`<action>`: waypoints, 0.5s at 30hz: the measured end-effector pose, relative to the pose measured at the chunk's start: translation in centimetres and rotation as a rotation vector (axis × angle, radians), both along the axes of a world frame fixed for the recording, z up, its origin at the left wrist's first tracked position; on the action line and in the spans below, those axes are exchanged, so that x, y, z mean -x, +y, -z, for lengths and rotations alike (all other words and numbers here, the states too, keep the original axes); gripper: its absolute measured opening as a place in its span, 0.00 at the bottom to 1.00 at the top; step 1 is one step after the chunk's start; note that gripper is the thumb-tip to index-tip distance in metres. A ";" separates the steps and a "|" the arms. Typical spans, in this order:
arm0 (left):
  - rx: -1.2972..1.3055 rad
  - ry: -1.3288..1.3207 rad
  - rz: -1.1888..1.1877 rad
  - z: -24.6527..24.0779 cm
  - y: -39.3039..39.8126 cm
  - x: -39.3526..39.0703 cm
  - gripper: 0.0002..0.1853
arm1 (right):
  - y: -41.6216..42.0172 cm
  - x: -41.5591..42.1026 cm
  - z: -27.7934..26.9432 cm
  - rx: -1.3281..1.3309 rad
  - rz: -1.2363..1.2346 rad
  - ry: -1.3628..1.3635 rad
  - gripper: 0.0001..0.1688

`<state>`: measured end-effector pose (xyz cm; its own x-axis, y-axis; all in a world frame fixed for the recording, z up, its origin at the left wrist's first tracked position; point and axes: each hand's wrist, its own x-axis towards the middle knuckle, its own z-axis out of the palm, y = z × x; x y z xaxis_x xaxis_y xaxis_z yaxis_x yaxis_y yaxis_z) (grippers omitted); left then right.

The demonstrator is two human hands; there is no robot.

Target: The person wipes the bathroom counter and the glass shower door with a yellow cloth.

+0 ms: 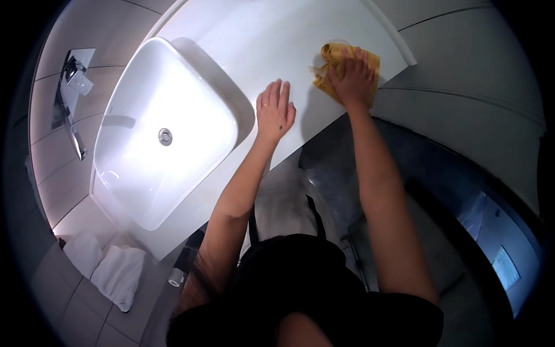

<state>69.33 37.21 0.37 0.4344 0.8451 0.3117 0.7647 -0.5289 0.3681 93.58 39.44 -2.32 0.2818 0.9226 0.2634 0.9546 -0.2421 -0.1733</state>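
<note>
My right hand (pixel 353 80) presses flat on a folded yellow cloth (pixel 372 65) at the right end of a white countertop (pixel 260 39). Its fingers are spread over the cloth, and part of the cloth curls up at the left side. My left hand (pixel 274 110) rests palm down on or just over the countertop, with nothing in it, between the basin and the cloth. To its left stands a white vessel basin (pixel 186 182) with a round metal drain (pixel 165 136) in its floor.
A chrome wall-mounted faucet (pixel 76 73) is on the tiled wall left of the basin. White towels (pixel 117 273) hang or lie at the lower left. A dark cylindrical object with a pale end (pixel 175 276) is below the counter edge. Raised edging (pixel 390 32) borders the counter's far right.
</note>
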 end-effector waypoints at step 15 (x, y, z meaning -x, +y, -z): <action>0.146 0.169 -0.069 0.1 1.7 -1.4 0.31 | 8.3 -11.7 -1.7 0.073 -0.307 0.168 0.39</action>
<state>70.72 38.88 0.28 0.4091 0.9056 0.1116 0.8546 -0.4231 0.3011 105.23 47.78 -0.61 0.0225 0.9857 0.1671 0.9445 0.0339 -0.3268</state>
